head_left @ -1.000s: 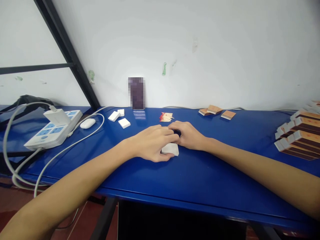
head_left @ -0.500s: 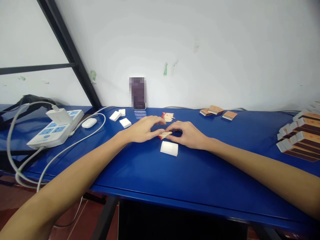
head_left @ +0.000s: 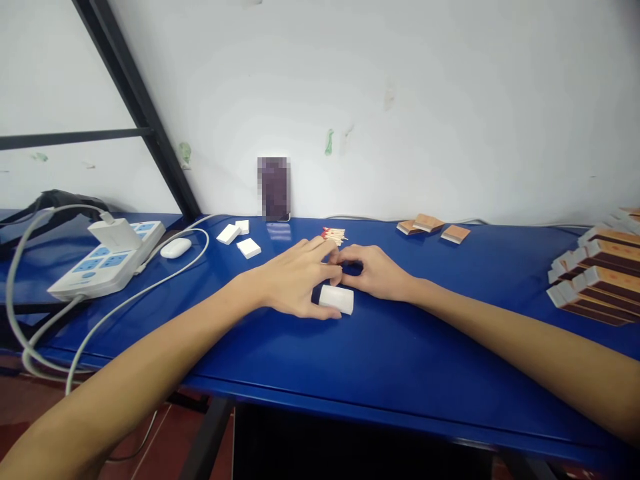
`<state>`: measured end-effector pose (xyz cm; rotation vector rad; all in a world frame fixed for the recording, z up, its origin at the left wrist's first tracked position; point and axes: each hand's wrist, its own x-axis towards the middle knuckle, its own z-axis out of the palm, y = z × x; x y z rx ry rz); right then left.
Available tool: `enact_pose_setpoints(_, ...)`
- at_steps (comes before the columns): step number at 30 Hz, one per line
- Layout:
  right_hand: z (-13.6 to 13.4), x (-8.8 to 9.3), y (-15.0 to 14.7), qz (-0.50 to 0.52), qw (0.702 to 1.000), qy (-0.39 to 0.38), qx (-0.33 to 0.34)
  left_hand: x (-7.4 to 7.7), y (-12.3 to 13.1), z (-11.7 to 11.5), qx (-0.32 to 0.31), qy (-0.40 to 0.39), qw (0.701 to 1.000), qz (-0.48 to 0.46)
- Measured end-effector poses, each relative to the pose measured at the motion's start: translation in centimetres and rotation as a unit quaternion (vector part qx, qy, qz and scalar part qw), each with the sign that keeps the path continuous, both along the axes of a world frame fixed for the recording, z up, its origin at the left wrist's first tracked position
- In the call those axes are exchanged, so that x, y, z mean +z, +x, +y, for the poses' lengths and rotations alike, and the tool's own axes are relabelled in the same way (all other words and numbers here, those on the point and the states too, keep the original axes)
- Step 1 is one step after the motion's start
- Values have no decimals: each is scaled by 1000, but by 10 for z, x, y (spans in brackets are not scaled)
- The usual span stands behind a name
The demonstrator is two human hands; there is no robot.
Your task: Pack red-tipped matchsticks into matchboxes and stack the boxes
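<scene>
Here, left grip (head_left: 300, 279) at white tray (head_left: 337, 300), right grip (head_left: 379, 273) near matches (head_left: 337, 234)

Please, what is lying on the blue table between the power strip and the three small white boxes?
In the head view, a rounded white object and a curve of white cable lie between the power strip and the three small white boxes.

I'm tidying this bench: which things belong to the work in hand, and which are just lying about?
Seem to belong:
white tray, at the left hand
matches, beyond the fingers
three white boxes, orange-topped pieces and stacked boxes, probably

Probably just lying about:
power strip with charger
rounded white case
pixelated upright device
</scene>
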<state>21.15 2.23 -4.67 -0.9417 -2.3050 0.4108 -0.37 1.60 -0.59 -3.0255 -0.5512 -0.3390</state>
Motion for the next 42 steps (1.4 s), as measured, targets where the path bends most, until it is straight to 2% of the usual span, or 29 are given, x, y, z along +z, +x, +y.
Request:
enact_pose_setpoints(6,1,-2,0,-4,1000,7,4,3,-3,1,6,-26,999,17)
enact_pose_setpoints(9,1,-2,1,-11,1000,16,0,4,-6,6,31,-72,997,-26)
enact_pose_setpoints(11,1,-2,1,-12,1000,21,-4,0,-10,16,64,-90,991,-81)
enact_pose_setpoints(14,1,-3,0,-9,1000,23,-8,-9,-15,31,96,-120,983,-104)
enact_pose_setpoints(19,3,-6,1,-8,1000,17,-20,-19,-11,39,53,-182,974,-123)
enact_pose_setpoints(22,4,-6,2,-4,1000,22,-19,-21,-6,38,30,-153,978,-135)
enact_pose_setpoints(25,4,-6,1,-4,999,22,-23,-22,-4,38,44,-112,984,-133)
enact_pose_setpoints(33,2,-6,0,-19,999,46,-20,-22,-6,37,48,-157,975,-148)
enact_pose_setpoints(42,0,-5,1,-41,997,71,-16,-20,-4,34,61,-129,981,-128)
